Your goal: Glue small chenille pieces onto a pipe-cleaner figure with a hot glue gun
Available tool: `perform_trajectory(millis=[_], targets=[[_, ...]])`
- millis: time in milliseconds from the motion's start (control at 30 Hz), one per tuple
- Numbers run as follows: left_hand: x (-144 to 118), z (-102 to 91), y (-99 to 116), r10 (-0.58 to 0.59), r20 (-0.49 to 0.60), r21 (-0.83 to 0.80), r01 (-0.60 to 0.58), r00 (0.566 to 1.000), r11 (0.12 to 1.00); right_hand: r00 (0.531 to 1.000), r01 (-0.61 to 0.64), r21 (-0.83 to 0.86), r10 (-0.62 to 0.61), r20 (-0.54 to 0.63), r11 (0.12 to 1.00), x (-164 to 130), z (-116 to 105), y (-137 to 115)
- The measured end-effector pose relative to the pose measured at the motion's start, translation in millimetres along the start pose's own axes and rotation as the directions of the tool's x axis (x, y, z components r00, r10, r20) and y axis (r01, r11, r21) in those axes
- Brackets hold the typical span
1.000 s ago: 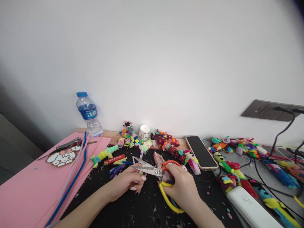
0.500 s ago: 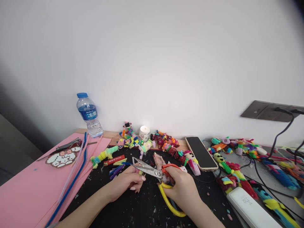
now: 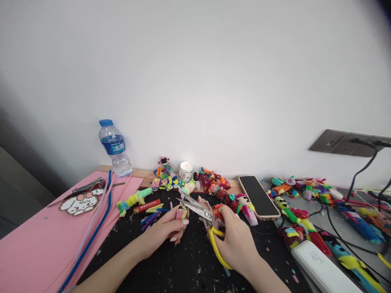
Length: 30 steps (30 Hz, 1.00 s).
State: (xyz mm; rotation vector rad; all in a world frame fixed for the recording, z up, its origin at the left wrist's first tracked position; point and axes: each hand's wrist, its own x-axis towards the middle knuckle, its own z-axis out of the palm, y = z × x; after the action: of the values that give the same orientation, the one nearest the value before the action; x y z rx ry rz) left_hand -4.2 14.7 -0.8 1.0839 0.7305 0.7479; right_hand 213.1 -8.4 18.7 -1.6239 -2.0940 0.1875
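Note:
Between the fingers of my left hand (image 3: pixel 166 229) is a small pipe-cleaner figure (image 3: pixel 182 212), pink and yellow-green, with its lower part hidden in my grip. My right hand (image 3: pixel 236 240) grips a pair of scissors (image 3: pixel 200 209) by the orange and yellow handles. The scissor blades are slightly apart and point left, just above the figure. To the left of my left hand lie short purple, blue and yellow pipe-cleaner pieces (image 3: pixel 150 219) and a red packet (image 3: pixel 147 206). A yellow-green pipe-cleaner piece (image 3: pixel 134 199) rests behind them.
A water bottle (image 3: pixel 115 148) stands by the wall beside pink paper (image 3: pixel 33 244) bearing long pipe cleaners (image 3: pixel 88 240). Behind the hands is a white cup (image 3: pixel 185 171) among colourful figures. At right are a phone (image 3: pixel 259 197), a white power bank (image 3: pixel 325 268), more figures and cables.
The scissors have drawn slightly right, their blades closing somewhat and tilting more steeply. My left hand has turned the figure up, so more of it shows above my fingers.

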Motion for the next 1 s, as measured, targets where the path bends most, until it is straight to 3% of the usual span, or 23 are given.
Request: perform_trajectory(millis=[133,300,667,1000], targets=[[0.9,0.8,0.1,0.029,0.008,0.025,-0.029,1.000,0.999,0.998,-0.012,0.008,0.012,0.054,1.000,0.5,-2.9,-3.2],[-1.5,3.2,1.4,0.110,-0.023,0.238,-0.102,0.994,0.966,0.995,0.014,-0.071,-0.006,0.103,0.997,1.8,-3.9,-3.7],[-0.3,-2.0,-5.7,0.139,-0.117,0.502,-0.062,0.983,0.863,0.993,0.060,-0.151,-0.044,0.109,0.987,2.4,-2.3,-3.5],[-0.7,-2.1,-3.0,0.120,-0.165,0.600,0.003,0.979,0.800,0.992,0.057,-0.135,-0.041,0.117,0.989,2.2,-3.2,-3.4]])
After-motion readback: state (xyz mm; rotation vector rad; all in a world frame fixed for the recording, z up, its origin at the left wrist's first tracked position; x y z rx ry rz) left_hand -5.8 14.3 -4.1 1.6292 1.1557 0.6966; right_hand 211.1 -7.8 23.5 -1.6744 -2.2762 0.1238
